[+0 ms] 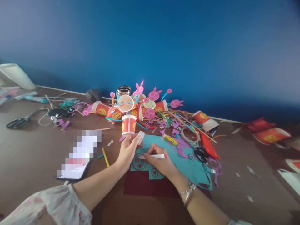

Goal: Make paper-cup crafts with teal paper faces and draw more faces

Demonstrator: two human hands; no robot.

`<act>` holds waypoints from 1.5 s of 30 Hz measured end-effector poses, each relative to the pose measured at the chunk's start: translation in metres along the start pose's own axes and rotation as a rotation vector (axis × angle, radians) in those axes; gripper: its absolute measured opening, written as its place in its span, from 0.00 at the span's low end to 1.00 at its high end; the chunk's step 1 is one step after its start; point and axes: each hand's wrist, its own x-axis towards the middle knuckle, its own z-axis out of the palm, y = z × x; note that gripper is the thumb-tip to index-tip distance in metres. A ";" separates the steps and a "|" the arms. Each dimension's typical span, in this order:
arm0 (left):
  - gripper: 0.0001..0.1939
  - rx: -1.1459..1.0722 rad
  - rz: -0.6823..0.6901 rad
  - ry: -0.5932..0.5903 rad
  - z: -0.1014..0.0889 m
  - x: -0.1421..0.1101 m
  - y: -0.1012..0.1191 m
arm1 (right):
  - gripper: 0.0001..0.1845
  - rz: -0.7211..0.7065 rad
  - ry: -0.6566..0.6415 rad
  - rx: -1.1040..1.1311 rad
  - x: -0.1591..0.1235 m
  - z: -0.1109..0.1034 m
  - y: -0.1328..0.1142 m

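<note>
My right hand (161, 162) grips a white marker with a red end (160, 156), its tip over a round face drawn on a sheet of teal paper (154, 143). A smaller circle with a heart (155, 172) is drawn just below it. My left hand (127, 148) is closed around a small whitish block (141, 137), whose kind I cannot make out, above the sheet's left edge. Right behind that hand stands an upright red paper cup (128, 125). Dark maroon paper (138, 187) lies beneath the teal sheet.
A phone (81, 156) lies at left, beyond it scissors (20, 122). Red cups with pink paper rabbit heads (154, 93) crowd the back near the blue wall. Purple scraps, a yellow glue stick or cutter (170, 139), black-handled scissors (201, 154) and a tape roll (190, 135) lie at right.
</note>
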 end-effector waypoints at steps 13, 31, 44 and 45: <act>0.20 0.000 -0.019 0.016 0.001 -0.001 0.002 | 0.13 0.001 0.018 0.001 0.000 0.000 -0.001; 0.19 0.018 -0.003 0.010 0.000 0.000 0.000 | 0.15 -0.023 0.017 0.064 0.000 0.002 -0.002; 0.18 0.011 0.016 -0.009 -0.001 0.002 -0.003 | 0.14 0.037 -0.064 -0.010 -0.002 0.004 -0.001; 0.17 0.015 0.015 -0.008 -0.001 0.002 -0.003 | 0.14 0.035 -0.060 -0.006 -0.002 0.005 -0.001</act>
